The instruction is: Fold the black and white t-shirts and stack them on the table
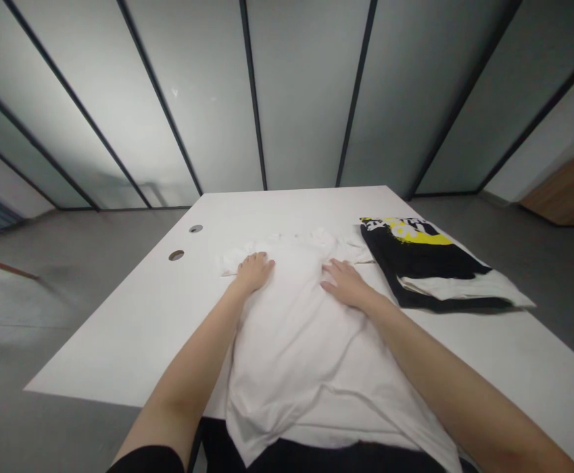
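Note:
A white T-shirt (311,355) is spread over the table in front of me, its sleeves and collar at the far end. Its hem hangs past the near edge, and soft wrinkles cross the lower half. My left hand (254,270) rests on the shirt near the left sleeve, palm down with fingers extended. Near the right sleeve, my right hand (344,282) lies on the cloth, thumb apart from the fingers. Neither hand appears to grasp the fabric.
The white table (133,335) has two round holes on its left side. Folded black and white clothes (434,263) with a yellow print lie at the right edge. Frosted glass panels (301,92) stand behind. A wooden piece of furniture (567,190) is at far right.

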Available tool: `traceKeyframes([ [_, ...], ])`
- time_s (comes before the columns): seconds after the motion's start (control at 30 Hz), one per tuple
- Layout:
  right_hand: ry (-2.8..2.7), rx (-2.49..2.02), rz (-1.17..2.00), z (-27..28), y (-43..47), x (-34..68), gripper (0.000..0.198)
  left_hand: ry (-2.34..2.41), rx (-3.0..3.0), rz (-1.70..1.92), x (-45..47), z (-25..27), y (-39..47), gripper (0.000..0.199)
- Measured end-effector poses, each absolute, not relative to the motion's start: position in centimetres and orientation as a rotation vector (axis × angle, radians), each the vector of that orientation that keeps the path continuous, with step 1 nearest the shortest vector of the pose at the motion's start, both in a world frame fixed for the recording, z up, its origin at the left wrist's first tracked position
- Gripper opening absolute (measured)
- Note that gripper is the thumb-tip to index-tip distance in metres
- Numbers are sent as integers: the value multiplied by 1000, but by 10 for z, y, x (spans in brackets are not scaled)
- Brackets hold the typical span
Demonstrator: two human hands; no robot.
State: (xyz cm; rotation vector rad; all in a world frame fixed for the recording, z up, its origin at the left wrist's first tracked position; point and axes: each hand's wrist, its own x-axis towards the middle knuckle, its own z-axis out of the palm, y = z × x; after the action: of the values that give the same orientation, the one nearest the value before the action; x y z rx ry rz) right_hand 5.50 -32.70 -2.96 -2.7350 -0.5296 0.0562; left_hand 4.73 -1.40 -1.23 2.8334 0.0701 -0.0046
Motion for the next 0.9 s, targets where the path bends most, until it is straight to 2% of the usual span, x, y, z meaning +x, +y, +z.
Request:
traceKeyframes([
  [0.1, -551, -2952, 128, -40, -311, 36, 71, 161, 2960, 74, 43, -37, -23, 66],
  [0.27, -563, -2971, 277, -25, -328, 15, 88, 200, 2978, 15, 25, -37, 1, 67],
  [0.33, -556, -2918, 297, -14, -345, 18, 79, 130, 2966, -9, 19, -31, 17, 67],
  [0.43, -348, -2809, 267, 1, -366, 40, 55, 141, 2892, -9, 18, -20, 39, 62],
  [0.6, -167, -2993, -74, 1, -375, 83, 43, 424, 3019, 187, 29, -11, 58, 45],
  [0.7, -333, -3029, 53, -6, -375, 97, 32, 475, 3107, 136, 32, -14, 63, 37],
  [0.8, -483, -2841, 122, -7, -383, 109, 21, 292, 3096, 104, 32, -18, 74, 31],
  [0.9, -407, -2608, 87, -2, -396, 123, 17, 194, 2981, 87, 34, -14, 91, 30],
])
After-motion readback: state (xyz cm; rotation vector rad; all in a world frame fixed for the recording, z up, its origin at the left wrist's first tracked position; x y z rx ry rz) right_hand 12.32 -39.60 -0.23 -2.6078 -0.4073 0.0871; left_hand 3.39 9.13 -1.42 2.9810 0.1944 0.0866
